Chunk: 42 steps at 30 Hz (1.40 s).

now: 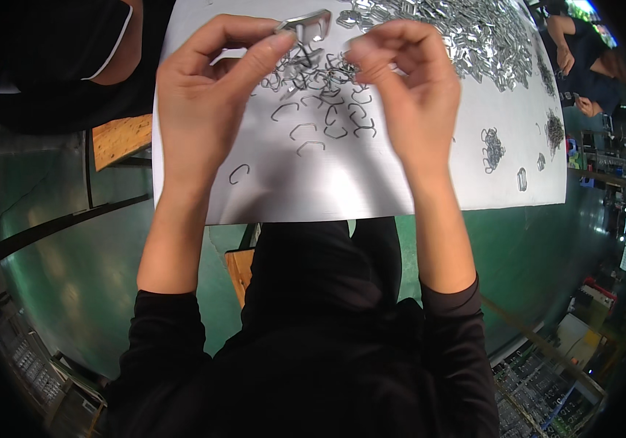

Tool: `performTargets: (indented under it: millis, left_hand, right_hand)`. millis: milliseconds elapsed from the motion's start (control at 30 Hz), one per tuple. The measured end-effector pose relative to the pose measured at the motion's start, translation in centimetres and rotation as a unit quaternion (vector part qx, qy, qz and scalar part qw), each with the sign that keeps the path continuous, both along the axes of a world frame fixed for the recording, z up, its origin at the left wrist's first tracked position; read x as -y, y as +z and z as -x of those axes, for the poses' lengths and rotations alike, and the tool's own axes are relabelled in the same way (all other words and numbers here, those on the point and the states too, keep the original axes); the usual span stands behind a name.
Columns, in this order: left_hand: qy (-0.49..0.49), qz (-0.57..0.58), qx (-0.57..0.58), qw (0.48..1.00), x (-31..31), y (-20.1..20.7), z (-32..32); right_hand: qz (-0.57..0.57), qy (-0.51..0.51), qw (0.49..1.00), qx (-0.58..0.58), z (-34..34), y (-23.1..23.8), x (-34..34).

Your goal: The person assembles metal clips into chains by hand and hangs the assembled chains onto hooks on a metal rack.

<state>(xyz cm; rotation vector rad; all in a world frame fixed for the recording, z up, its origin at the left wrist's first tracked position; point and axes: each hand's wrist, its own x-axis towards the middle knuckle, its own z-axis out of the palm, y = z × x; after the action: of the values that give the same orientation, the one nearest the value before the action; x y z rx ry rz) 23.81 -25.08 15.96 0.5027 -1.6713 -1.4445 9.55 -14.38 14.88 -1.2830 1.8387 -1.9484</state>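
Note:
My left hand (207, 98) pinches a shiny metal buckle-like piece (319, 23) between thumb and fingertips, raised above the white table. To its right, my right hand (419, 87) has its thumb and fingers closed together, slightly blurred. Whatever it may hold is too small to make out. Below and between both hands, bent C-shaped wire pieces (304, 132) lie scattered on the tabletop. They bunch more thickly under the fingertips, where blur and the hands hide part of them.
A large heap of flat silvery metal pieces (473, 40) covers the far right of the white table (371, 197). Smaller clusters of metal parts (493, 150) lie at the right. A wooden stool (120, 139) stands at left. Other people (583, 66) sit at the far right and upper left.

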Motion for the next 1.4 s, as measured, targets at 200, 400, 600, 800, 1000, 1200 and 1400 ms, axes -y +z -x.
performTargets:
  millis: [200,400,600,800,1000,1200,1400]
  left_hand:
    - [0.083,0.032,-0.017,0.996,2.6,1.0,-3.6]
    - [0.157,0.015,0.024,0.987,2.9,0.7,-6.8]
    - [0.165,0.012,0.026,0.986,2.7,-0.3,-8.3]
    - [0.143,0.006,0.005,0.990,2.6,-1.2,-8.7]
    - [0.137,0.003,0.003,0.991,2.3,-0.5,-8.0]
    - [0.111,-0.014,0.011,0.994,1.6,-0.7,-7.5]
    - [0.037,-0.077,0.002,0.996,0.5,-1.1,-4.6]
  right_hand:
    - [-0.189,-0.013,0.973,-0.135,5.4,-5.4,3.7]
    - [-0.227,0.133,0.897,-0.354,1.8,-10.5,7.4]
    - [-0.303,0.193,0.818,-0.448,2.8,-9.4,1.6]
    - [-0.279,0.175,0.915,-0.233,4.4,-7.3,2.8]
    - [-0.298,0.108,0.903,-0.291,4.0,-8.0,11.8]
    - [-0.350,0.147,0.857,-0.347,3.4,-9.2,11.5]
    - [-0.283,0.146,0.936,0.146,3.2,-4.4,4.5]
